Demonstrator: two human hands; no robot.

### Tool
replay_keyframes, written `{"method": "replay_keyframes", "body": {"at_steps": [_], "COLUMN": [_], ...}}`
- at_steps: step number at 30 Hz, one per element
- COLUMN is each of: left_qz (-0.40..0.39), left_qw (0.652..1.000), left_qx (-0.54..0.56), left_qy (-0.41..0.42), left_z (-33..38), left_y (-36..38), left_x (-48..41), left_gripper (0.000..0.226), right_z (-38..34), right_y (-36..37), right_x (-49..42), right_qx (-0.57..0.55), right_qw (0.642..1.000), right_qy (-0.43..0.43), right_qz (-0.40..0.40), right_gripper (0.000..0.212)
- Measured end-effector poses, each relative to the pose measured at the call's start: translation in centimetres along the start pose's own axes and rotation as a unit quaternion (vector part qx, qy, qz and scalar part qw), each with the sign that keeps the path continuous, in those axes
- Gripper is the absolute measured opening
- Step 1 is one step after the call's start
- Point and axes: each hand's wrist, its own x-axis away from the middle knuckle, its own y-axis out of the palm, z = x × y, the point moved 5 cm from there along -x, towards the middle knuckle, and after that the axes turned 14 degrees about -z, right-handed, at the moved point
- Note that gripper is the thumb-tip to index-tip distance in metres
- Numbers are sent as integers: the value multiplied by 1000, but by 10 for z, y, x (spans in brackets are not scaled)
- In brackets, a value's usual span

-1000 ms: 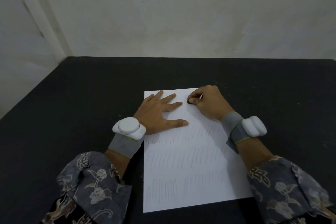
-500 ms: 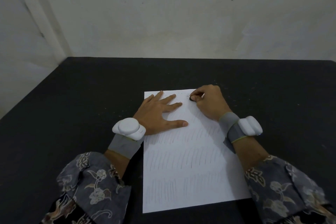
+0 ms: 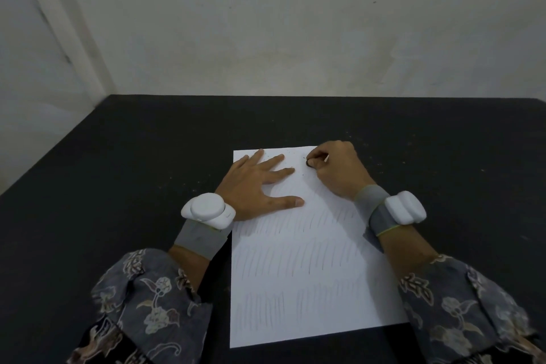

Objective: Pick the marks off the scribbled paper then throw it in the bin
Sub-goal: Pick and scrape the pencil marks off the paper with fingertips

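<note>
Paper, one flat scribbled sheet: we press it with our flat left hand; our curled right hand pinches one small dark eraser.

The right hand curls over a small dark object, too small to identify. It also hides the sheet of paper's 1 o'clock corner. Both sleeves run off the 6 o'clock edge.

Matt white paper on seemingly cloth-covered black table.
</note>
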Motion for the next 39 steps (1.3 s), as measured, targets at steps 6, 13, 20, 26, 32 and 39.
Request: {"method": "replay_keyframes", "body": {"at_steps": [6,13,20,26,32,39], "left_qz": [-4,-6,3,9,4,5], "left_qw": [1000,1000,1000,1000,1000,1000], "left_qx": [-10,-5,1,1,-5,-7], "left_qy": [-3,-3,7,7,0,1], "left_z": [0,0,-2,-2,0,-1], "left_y": [-1,-1,0,1,-1,0], "left_x": [-1,-1,-1,-2,0,-2], "left_gripper": [88,87,89,88,89,90], "right_z": [-11,-5,-5,-3,-11,-7], "right_y": [2,3,-2,0,2,1], "right_x": [7,0,4,1,3,3], "right_qx": [-16,-3,-22,6,15,21], "right_qw": [990,1000,994,999,993,998], "right_qy": [-29,5,-21,-1,-17,-11], "right_qz": [-134,-1,-108,-41,-114,-63], "right_gripper": [15,17,12,16,17,16]}}
